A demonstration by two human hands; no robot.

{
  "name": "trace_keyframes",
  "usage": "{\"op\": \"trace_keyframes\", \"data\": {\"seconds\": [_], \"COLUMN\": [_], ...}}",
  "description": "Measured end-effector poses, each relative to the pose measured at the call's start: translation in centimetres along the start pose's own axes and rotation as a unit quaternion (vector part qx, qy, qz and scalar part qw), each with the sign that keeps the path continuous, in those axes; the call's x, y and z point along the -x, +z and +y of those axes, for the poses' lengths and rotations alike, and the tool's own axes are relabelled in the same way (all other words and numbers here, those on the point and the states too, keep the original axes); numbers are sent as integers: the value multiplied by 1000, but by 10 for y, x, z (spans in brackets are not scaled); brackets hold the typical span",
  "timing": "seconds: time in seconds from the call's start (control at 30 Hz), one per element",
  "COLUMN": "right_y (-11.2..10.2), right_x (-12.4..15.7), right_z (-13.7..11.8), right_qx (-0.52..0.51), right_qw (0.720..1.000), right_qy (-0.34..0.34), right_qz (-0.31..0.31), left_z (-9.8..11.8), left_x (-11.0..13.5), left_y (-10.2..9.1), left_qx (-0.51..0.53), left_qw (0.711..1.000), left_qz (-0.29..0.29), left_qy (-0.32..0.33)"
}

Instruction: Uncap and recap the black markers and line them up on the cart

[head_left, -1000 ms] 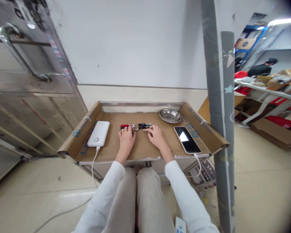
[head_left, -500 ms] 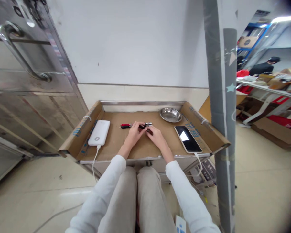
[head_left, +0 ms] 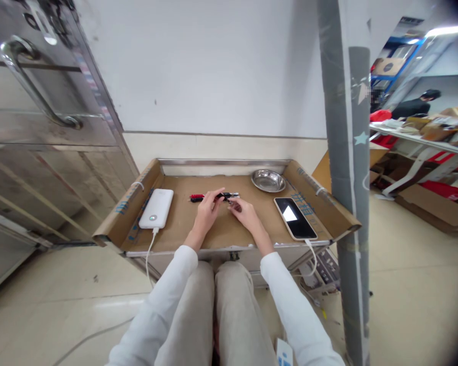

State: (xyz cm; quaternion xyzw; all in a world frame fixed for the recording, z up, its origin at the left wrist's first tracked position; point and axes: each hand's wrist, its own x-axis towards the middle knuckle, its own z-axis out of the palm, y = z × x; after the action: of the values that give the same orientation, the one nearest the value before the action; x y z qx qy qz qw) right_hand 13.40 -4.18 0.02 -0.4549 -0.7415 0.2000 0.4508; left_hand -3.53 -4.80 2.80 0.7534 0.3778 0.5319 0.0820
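Observation:
Both hands meet over the middle of the cardboard-lined cart top (head_left: 183,229). In a pinch, my left hand (head_left: 208,211) is closed on a slim black pen (head_left: 222,196). The fingers of my right hand (head_left: 244,211) are pinched together at the pen's right end; whether they hold a small separate part there is too small to tell. Just beyond the hands lies a group of pens, with a red pen (head_left: 196,196) and black ones showing at the left. Silver-and-dark pen ends (head_left: 233,194) stick out to the right, and the fingers hide the stretch between.
A white power bank (head_left: 156,208) with a cable lies at the left. On the right are a phone (head_left: 295,218), also cabled, and a round metal dish (head_left: 268,181) behind it. Raised cardboard sides (head_left: 324,198) border the cart, beside a grey wrapped post (head_left: 349,152).
My hands have drawn slightly apart, so more of the black pen shows between them. My left hand has tilted up a little. The other things on the cart have stayed put.

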Motion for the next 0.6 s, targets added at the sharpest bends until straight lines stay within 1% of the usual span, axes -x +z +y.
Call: {"op": "trace_keyframes", "data": {"seconds": [0.07, 0.17, 0.23, 0.43, 0.6], "right_y": [0, 0, -1, 0, -1], "right_x": [1, 2, 3, 3, 1], "right_z": [-1, -2, -1, 0, 2], "right_qx": [5, 12, 23, 39, 3], "right_qw": [1000, 1000, 999, 998, 1000], "right_qy": [-6, -24, -32, -41, 4], "right_qz": [-1, -5, -6, -5, -1], "left_z": [-1, -4, -5, -4, -5], "left_x": [0, 0, 1, 3, 2], "left_y": [0, 3, 4, 3, 2], "left_qx": [-2, -7, -9, 7, -18], "left_qw": [1000, 997, 996, 998, 999], "left_qz": [-19, -75, -89, -58, -24], "left_qy": [6, 11, 12, -2, -16]}}
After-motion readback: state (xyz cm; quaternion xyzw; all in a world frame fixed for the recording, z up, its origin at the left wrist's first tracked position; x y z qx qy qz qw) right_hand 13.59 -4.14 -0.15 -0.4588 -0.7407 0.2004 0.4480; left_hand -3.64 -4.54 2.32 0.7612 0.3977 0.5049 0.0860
